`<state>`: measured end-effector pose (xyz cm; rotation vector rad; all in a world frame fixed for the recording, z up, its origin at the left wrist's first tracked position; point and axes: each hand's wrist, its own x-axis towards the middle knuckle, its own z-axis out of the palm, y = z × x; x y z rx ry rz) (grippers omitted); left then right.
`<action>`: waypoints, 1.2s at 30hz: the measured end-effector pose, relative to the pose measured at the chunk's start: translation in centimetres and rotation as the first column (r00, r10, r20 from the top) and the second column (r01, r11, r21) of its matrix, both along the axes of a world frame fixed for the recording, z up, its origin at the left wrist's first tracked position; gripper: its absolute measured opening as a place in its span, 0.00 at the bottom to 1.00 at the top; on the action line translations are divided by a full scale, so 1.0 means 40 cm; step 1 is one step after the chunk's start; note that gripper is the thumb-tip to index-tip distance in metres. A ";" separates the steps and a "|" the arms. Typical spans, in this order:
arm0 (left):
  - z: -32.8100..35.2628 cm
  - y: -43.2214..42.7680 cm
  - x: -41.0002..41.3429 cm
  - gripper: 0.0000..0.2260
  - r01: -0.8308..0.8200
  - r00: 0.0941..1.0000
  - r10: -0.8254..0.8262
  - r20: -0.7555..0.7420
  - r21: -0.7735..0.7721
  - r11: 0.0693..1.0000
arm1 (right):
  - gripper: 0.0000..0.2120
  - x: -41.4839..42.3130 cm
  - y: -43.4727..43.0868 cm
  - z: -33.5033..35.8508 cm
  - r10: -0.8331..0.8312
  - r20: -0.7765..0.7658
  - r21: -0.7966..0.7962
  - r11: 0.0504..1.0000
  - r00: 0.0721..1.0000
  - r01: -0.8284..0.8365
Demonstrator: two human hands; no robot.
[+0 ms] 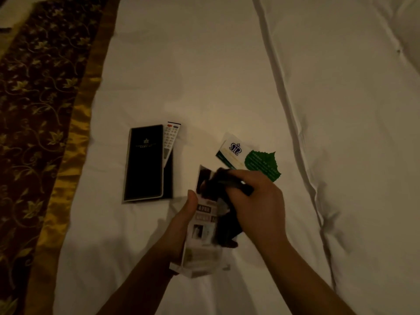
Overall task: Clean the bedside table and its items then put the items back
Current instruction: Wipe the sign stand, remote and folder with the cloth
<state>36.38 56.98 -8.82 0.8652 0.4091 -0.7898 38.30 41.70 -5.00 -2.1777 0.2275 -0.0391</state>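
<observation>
My left hand (181,223) holds a printed leaflet (202,233) above the white bed sheet (204,64), thumb on its front. My right hand (256,201) is closed on a dark cloth (225,185) that presses against the leaflet's upper part. On the sheet to the left lies a black folder (145,162) with a white remote control (170,139) tucked along its right edge. Behind my right hand lie a white card with a purple crest (231,151) and a green leaf-shaped card (263,162), partly hidden by the hand.
A dark patterned bed runner with a gold border (41,133) crosses the bed on the left. Folds in the sheet (295,133) run down the right side. The light is dim.
</observation>
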 end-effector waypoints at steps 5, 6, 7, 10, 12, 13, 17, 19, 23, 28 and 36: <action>0.012 0.022 0.024 0.34 -0.006 0.999 0.002 0.054 0.056 0.998 | 0.14 -0.025 -0.017 -0.001 0.178 -0.021 0.004 0.984 0.984 -0.178; 0.016 0.026 0.029 0.37 -0.010 0.998 0.006 0.070 0.066 0.998 | 0.15 -0.039 -0.007 0.010 0.295 -0.010 0.075 0.953 0.955 -0.294; 0.016 0.031 0.035 0.39 -0.016 0.996 0.011 0.092 0.049 0.999 | 0.15 -0.047 -0.001 0.018 0.411 0.003 0.148 0.901 0.912 -0.407; 0.022 0.036 0.046 0.44 -0.041 0.983 0.030 0.180 0.056 0.998 | 0.15 -0.042 -0.014 0.025 0.647 -0.047 0.204 0.752 0.761 -0.627; 0.019 0.036 0.050 0.45 -0.024 0.976 0.001 0.218 0.103 0.994 | 0.15 -0.022 -0.035 0.011 0.683 -0.204 -0.038 0.710 0.701 -0.703; 0.016 0.036 0.050 0.45 -0.014 0.975 -0.012 0.221 0.118 0.993 | 0.14 -0.015 -0.041 0.004 0.655 -0.282 -0.207 0.672 0.701 -0.711; 0.005 0.032 0.051 0.35 -0.041 0.983 0.013 0.184 0.147 0.988 | 0.13 -0.021 -0.050 -0.021 0.441 -0.288 -0.260 0.818 0.850 -0.513; 0.002 0.028 0.053 0.34 -0.051 0.992 0.030 0.123 0.169 0.984 | 0.14 -0.033 -0.041 -0.030 0.424 -0.241 -0.082 0.887 0.873 -0.454; 0.001 0.020 0.064 0.34 -0.090 0.995 0.085 0.045 0.141 0.986 | 0.16 -0.043 -0.009 -0.036 0.471 -0.123 0.107 0.882 0.874 -0.460; -0.005 0.008 0.052 0.37 -0.018 0.992 0.033 -0.123 0.121 0.993 | 0.13 -0.019 0.022 -0.053 0.049 -0.074 0.211 0.977 0.996 -0.033; -0.012 0.022 0.044 0.35 0.092 0.992 -0.073 -0.104 0.188 0.978 | 0.11 0.043 -0.037 -0.091 -0.019 -0.137 -0.160 0.987 0.990 -0.003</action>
